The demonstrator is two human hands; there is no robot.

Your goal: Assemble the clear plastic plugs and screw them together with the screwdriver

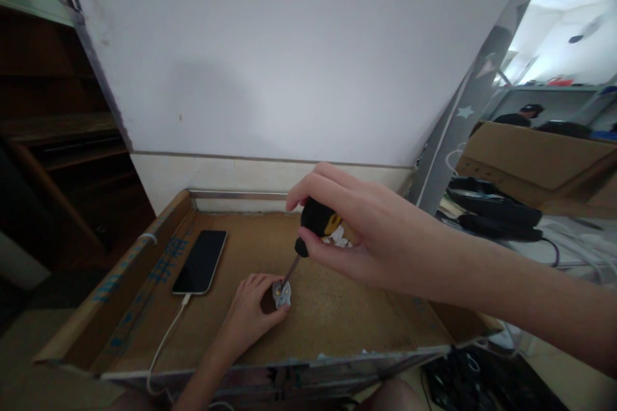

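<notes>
My right hand point(347, 218) is wrapped round the black and yellow handle of a screwdriver point(315, 218). The shaft slants down to the left, and its tip meets a small grey metal part point(281, 294) with brass-coloured spots. Thumb and fingers of my left hand point(253, 308) pinch that part against the cardboard surface. What exactly the part is I cannot tell. Partly hidden behind my right hand lie several small white pieces point(339, 237).
A cardboard-lined tray point(193, 327) with raised sides is the work surface. On its left lies a phone point(201, 262) with a white cable point(166, 337). A white wall point(289, 64) stands behind. At right are a cardboard box point(540, 154), black items and a distant person point(523, 115).
</notes>
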